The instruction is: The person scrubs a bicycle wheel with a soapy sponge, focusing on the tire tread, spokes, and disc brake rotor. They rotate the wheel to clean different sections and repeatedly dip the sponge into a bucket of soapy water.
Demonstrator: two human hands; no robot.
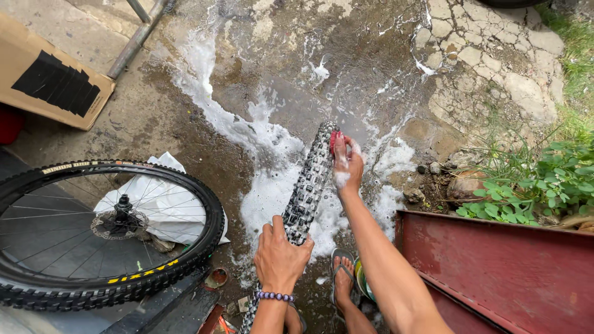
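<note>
Black knobbly rubber marks the bicycle tyre [307,185], which is stood on edge at the centre of the frame and runs from the lower middle up towards the upper middle. It is gripped near its lower part by the left hand [279,256], the fingers wrapped over the tread and a purple bead bracelet [275,297] worn at the wrist. At the tyre's top end the right hand [348,166] is closed around a red scrubber [333,142], which is pressed against the tread; soap suds cling to that hand. White foam [272,185] is spread over the wet concrete ground [371,68] around and behind the tyre. A foot in a sandal [342,272] is seen just below, at the lower middle.

At the lower left a complete spoked wheel [99,232] with a brake disc is laid flat, partly over a white plastic sheet [162,204]. A cardboard box [49,77] sits at the upper left; what it contains cannot be told. A red metal panel [501,266] fills the lower right, with green plants [544,182] above it.
</note>
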